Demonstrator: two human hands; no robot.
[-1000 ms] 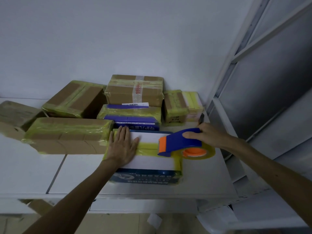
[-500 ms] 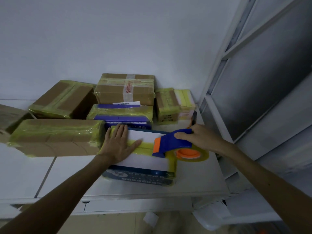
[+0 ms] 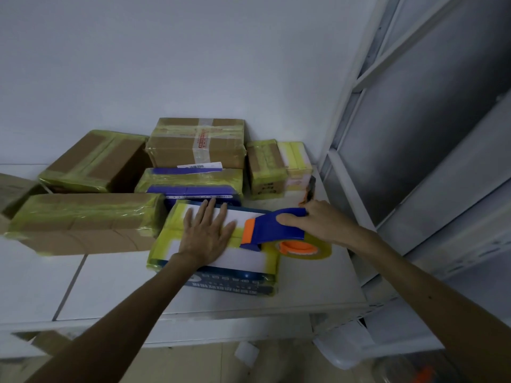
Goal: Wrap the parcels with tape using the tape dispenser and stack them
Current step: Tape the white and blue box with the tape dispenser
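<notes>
Tape dispenser (image 3: 272, 229) has slid nearer the flat, pressing left hand (image 3: 206, 240); right hand (image 3: 320, 222) grips it.

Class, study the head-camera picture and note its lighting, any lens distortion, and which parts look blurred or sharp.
Head view: dim, flat, bluish light with soft shadows; the metal frame at right leans steeply, a wide-angle effect; the long brown parcel at left is smeared at its outer end; the left hand and tape dispenser look fairly sharp.

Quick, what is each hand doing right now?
Left hand: open, flat on the white-topped parcel.
Right hand: grips the blue tape dispenser.
</notes>
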